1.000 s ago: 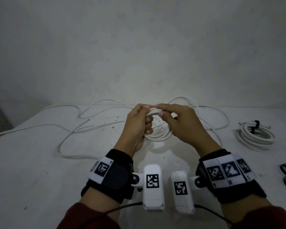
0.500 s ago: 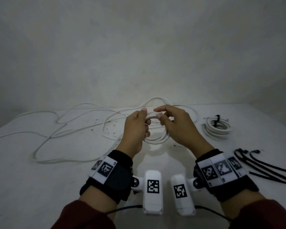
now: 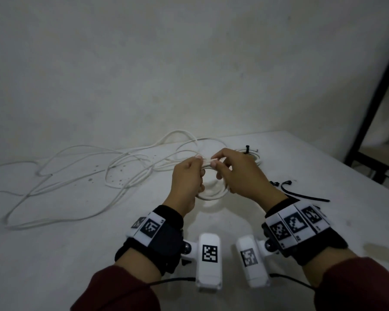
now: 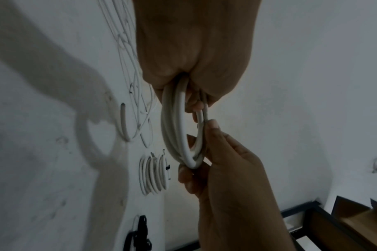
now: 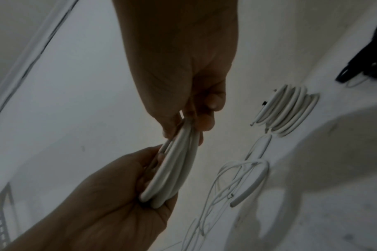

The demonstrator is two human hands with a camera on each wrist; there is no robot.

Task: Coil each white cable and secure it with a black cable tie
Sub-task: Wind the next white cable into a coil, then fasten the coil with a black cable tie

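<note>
Head view: both hands hold a half-wound cable loop

Head view, centre of the frame: the left hand point(image 3: 186, 182) and the right hand point(image 3: 245, 173) meet above the white tabletop point(image 3: 54, 254), both closed round a small coil of round white cable point(image 3: 211, 194). In the left wrist view the left fingers curl over the top of the loop point(image 4: 176, 127), while the right thumb and fingers pinch its lower end. In the right wrist view the strands point(image 5: 172, 169) lie bunched in the left palm. The loose remainder of the white cable point(image 3: 76, 176) sprawls across the left half of the head frame. A finished white coil bound with a black tie point(image 3: 252, 153) lies just behind the right hand. Spare black cable ties point(image 3: 301, 194) lie at the right, near the right wrist.
</note>
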